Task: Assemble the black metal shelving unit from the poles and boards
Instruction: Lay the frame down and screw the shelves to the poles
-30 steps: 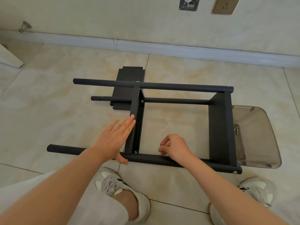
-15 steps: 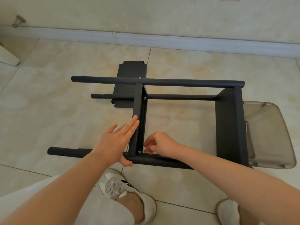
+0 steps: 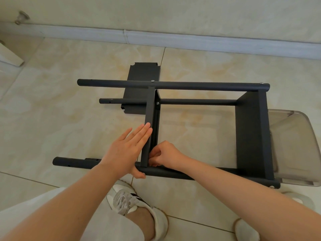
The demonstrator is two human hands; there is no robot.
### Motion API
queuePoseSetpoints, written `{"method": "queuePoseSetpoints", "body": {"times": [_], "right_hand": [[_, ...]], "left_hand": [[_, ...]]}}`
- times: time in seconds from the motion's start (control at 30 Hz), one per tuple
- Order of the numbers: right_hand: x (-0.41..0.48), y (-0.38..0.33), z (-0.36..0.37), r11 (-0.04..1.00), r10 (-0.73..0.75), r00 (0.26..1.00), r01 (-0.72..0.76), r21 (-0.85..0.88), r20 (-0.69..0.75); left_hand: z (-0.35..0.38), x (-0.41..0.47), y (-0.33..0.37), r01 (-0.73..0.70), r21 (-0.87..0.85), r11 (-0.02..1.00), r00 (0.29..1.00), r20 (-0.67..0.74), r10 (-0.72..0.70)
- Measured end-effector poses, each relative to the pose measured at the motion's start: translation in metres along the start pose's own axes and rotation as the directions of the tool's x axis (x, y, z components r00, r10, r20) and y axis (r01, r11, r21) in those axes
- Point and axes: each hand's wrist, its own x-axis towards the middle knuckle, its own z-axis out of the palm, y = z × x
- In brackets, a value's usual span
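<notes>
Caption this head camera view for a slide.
Left hand steadies the middle board; right hand works at its joint with the near pole.

The right hand (image 3: 166, 154) curls its fingertips just beside the middle board (image 3: 150, 110); what they pinch is hidden. Behind this board, the far pole (image 3: 199, 83) partly covers the loose board (image 3: 142, 72).

Quick tally: three poles in clear sight, far pole (image 3: 199, 84) at twelve o'clock, inner pole (image 3: 198, 102) below it, near pole (image 3: 69, 161) at six. Three boards: centre board (image 3: 150, 108), right board (image 3: 250, 136) at three o'clock, loose board (image 3: 139, 75) flat on the floor (image 3: 69, 119). Four screw heads (image 3: 152, 81) showing. Two hands, left hand (image 3: 125, 150) and right hand (image 3: 166, 155). Two shoes (image 3: 132, 202). One smoky tray (image 3: 295, 145).
</notes>
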Motion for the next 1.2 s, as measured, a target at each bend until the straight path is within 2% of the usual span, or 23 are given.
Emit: {"method": "queuePoseSetpoints", "body": {"times": [0.13,0.33,0.73,1.0,1.2], "right_hand": [[0.001,0.001,-0.004,0.99,0.013,0.999,-0.019,0.141,0.046],[0.006,-0.004,-0.004,0.996,-0.012,0.998,0.006,0.087,0.063],[0.01,0.001,-0.009,0.959,0.124,0.972,-0.169,0.229,0.198],[0.013,-0.002,-0.013,0.945,0.222,0.948,-0.267,0.188,0.229],[0.013,-0.001,-0.016,0.916,0.273,0.922,-0.336,0.218,0.275]], "left_hand": [[0.0,0.0,0.0,0.0,-0.014,1.0,1.0,0.004,0.0],[-0.002,-0.001,0.0,-0.001,-0.032,0.999,1.0,-0.002,0.001],[-0.002,0.0,0.002,0.001,-0.039,0.999,1.0,0.003,-0.001],[-0.003,0.0,0.002,0.004,-0.033,0.999,0.999,0.04,-0.003],[-0.003,0.0,0.001,0.008,-0.023,1.0,0.999,0.043,-0.007]]}}
